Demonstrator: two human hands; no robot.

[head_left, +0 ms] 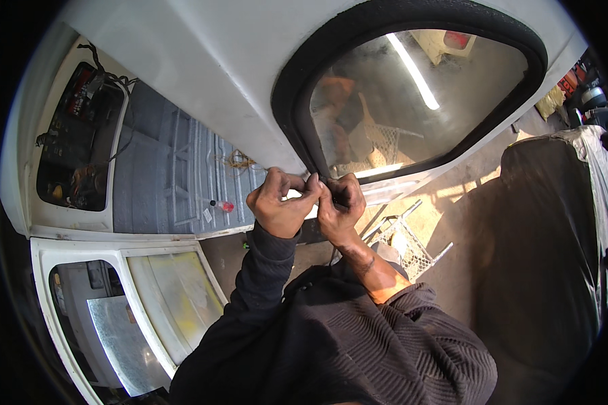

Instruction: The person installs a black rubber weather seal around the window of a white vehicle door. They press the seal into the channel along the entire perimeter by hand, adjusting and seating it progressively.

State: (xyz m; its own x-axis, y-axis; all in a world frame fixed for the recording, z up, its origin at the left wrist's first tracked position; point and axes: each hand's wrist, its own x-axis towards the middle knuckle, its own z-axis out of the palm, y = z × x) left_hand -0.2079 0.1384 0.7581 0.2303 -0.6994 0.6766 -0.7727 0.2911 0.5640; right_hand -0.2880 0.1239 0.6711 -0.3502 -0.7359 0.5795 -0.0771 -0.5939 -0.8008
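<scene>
A black rubber window seal (292, 101) frames a rounded glass pane (466, 101) in a white vehicle body. Both hands meet at the seal's lower left corner. My left hand (277, 202) has its thumb and forefinger pinched together on the rubber edge there. Right beside it, my right hand (342, 208) is closed with bent fingers and thumb at the same spot, the two thumbs nearly touching. The fingers hide the bit of seal between them. Reflections of a light tube and a mesh step show in the glass.
Left lies a grey ribbed vehicle floor (152, 169) with a small clear bottle with red on it (224, 206). A white door (121, 263) stands lower left, a shiny metal sheet (125, 344) in its opening. A white mesh step (415, 253) is below; something under a black cover (544, 223) stands right.
</scene>
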